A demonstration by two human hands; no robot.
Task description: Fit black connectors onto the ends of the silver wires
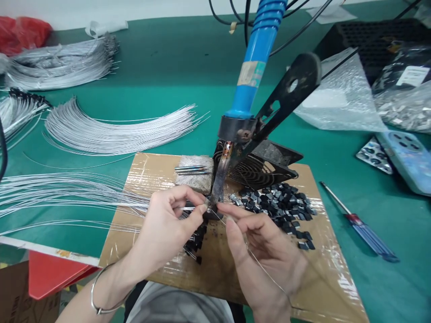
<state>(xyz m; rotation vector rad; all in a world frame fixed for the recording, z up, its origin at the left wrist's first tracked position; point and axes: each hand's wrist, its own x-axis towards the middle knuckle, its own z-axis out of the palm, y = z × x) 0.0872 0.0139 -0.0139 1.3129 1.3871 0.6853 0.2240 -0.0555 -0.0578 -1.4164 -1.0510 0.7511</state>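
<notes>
A blue-handled soldering iron [247, 76] is fixed in a black metal stand [286, 98], its dark tip [219, 179] pointing down. Right at the tip, my left hand [171, 220] is closed in a pinch on a thin white wire [186, 208]; its end is hidden by the fingertips. My right hand [266, 251] holds a strand of solder wire [266, 270] between thumb and fingers, the strand running up toward the tip. Small black connectors [286, 208] lie heaped beyond my right hand. Under my left hand are wires with black ends [195, 244].
A cardboard sheet [158, 273] covers the work spot. Bundled white wires [117, 132] spread at left. A black fan [262, 163] and a pad with metal rods [195, 175] sit behind the tip. A screwdriver [365, 231], a phone [409, 157] and plastic bags [340, 98] lie at right.
</notes>
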